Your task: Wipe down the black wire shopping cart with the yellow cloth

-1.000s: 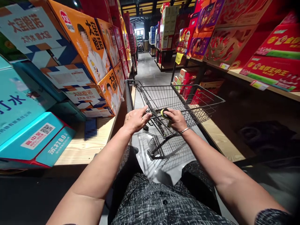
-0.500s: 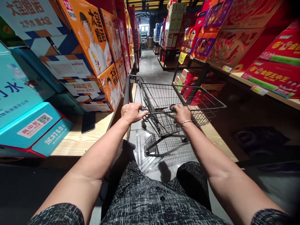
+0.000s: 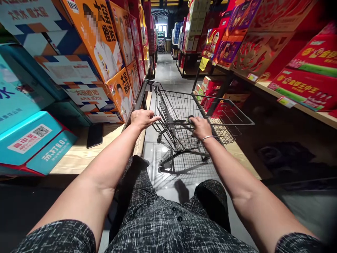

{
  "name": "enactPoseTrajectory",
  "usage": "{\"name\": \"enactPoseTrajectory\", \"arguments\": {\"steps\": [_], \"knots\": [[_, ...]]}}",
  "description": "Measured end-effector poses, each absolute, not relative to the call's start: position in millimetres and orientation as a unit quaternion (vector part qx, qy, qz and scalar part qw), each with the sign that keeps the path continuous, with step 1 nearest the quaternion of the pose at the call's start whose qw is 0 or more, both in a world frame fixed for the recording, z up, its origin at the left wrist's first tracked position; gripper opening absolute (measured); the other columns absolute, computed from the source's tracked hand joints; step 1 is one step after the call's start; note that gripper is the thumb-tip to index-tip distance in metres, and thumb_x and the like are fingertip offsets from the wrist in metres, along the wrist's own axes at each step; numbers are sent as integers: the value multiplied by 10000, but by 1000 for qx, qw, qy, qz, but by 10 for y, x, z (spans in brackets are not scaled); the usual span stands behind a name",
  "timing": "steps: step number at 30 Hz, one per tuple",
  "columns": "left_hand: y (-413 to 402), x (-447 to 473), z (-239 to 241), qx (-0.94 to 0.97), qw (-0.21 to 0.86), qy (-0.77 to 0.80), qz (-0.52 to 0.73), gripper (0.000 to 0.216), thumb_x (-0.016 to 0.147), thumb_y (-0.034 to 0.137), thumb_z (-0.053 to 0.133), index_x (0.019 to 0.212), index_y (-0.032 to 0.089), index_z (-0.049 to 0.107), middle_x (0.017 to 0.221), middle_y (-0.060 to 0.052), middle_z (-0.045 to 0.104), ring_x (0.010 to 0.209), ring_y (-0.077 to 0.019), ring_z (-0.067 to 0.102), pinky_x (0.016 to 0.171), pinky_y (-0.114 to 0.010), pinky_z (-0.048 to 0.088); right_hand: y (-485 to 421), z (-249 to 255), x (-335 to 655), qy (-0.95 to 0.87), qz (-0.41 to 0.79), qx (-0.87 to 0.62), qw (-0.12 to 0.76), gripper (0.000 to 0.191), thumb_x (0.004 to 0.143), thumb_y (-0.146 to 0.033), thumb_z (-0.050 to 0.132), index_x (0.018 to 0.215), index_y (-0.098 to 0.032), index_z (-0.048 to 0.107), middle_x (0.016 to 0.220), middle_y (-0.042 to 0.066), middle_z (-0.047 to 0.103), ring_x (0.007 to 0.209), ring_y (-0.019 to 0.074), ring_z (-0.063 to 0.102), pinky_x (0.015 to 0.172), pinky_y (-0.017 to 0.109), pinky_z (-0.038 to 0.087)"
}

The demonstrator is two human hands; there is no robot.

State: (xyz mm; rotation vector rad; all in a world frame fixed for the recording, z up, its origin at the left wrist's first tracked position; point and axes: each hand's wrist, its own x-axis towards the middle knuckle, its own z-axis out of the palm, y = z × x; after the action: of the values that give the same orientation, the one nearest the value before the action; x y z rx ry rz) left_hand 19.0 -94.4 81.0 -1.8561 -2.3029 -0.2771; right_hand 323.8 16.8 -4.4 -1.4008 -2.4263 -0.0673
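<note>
A black wire shopping cart (image 3: pixel 181 137) stands at an angle in the aisle, and no goods show in its basket. My left hand (image 3: pixel 143 119) is closed around the cart's bar at its left end, with the thumb lying along it. Closed on the cart further right is my right hand (image 3: pixel 202 128), a bracelet at its wrist. A dark rounded end sticks out by the right hand's fingers. The undersides of both grips are hidden.
Orange drink cartons (image 3: pixel 91 38) and a turquoise box (image 3: pixel 39 140) are stacked at left. A dark phone (image 3: pixel 94 136) lies on the wooden shelf (image 3: pixel 71 160). Red gift boxes (image 3: pixel 297 82) line the right shelf. The grey-floored aisle (image 3: pixel 167 66) runs ahead between shelves.
The view has shifted slightly, and the left shelf and phone sit further left in it. Both hands keep their hold on the cart, which has turned or moved a little.
</note>
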Motion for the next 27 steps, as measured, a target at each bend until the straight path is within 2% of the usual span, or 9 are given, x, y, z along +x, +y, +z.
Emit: {"name": "enactPoseTrajectory", "arguments": {"steps": [3, 7, 14, 18, 22, 24, 25, 27], "knots": [[-915, 179, 822, -623, 78, -773, -92, 698, 876, 872, 375, 895, 307, 783, 938, -60, 795, 911, -262, 698, 682, -326, 357, 443, -126, 3833, -806, -9, -567, 169, 656, 733, -93, 590, 1361, -277, 640, 1345, 97, 627, 1059, 293, 537, 853, 400, 464], [-904, 187, 819, -625, 85, -770, -99, 679, 887, 853, 377, 899, 308, 781, 930, -58, 796, 891, -255, 699, 690, -326, 362, 563, -227, 4038, -771, 20, -592, 235, 609, 708, -85, 549, 1296, -204, 653, 1305, 136, 619, 1156, 298, 526, 999, 446, 414], [-892, 171, 801, -630, 91, -764, -106, 630, 912, 800, 400, 843, 298, 775, 907, -56, 793, 899, -243, 703, 708, -324, 390, 32, -244, 2819, -856, 100, -382, 333, 706, 692, -91, 557, 1383, -227, 601, 1379, 124, 590, 1279, 307, 501, 1085, 506, 387], [-871, 53, 831, -625, 82, -769, -105, 594, 939, 746, 398, 836, 299, 775, 864, -43, 779, 882, -241, 696, 692, -328, 388, -243, -164, 2270, -897, 106, -262, 340, 657, 801, -120, 560, 1430, -305, 594, 1445, 68, 580, 1330, 277, 491, 1138, 511, 404], [-880, 54, 893, -633, 66, -765, -97, 511, 969, 635, 453, 825, 268, 778, 859, -59, 746, 920, -257, 682, 770, -356, 425, -287, -244, 2026, -929, 65, -217, 293, 420, 986, -222, 490, 1293, -432, 684, 1414, -34, 623, 1425, 243, 425, 1217, 504, 356], [-881, 157, 902, -650, 85, -748, -102, 371, 972, 491, 516, 916, 240, 784, 1000, -85, 742, 1039, -283, 659, 865, -386, 435, -246, -396, 1996, -941, 64, -217, 254, 339, 1020, -290, 496, 1241, -426, 715, 1374, -34, 658, 1438, 252, 416, 1224, 514, 341], [-876, 227, 892, -660, 103, -736, -116, 295, 961, 396, 541, 1026, 229, 776, 1106, -99, 729, 1110, -293, 637, 908, -399, 430, -221, -498, 2007, -945, 68, -220, 234, 315, 1025, -319, 510, 1238, -412, 722, 1355, -23, 675, 1429, 260, 429, 1218, 518, 342], [-855, 371, 835, -685, 116, -706, -136, 381, 918, 231, 562, 1274, 217, 696, 1277, -109, 685, 1204, -295, 597, 960, -412, 416, -177, -738, 2091, -950, 75, -227, 198, 296, 1024, -346, 533, 1238, -402, 730, 1316, -6, 704, 1387, 267, 474, 1193, 517, 363]]}}
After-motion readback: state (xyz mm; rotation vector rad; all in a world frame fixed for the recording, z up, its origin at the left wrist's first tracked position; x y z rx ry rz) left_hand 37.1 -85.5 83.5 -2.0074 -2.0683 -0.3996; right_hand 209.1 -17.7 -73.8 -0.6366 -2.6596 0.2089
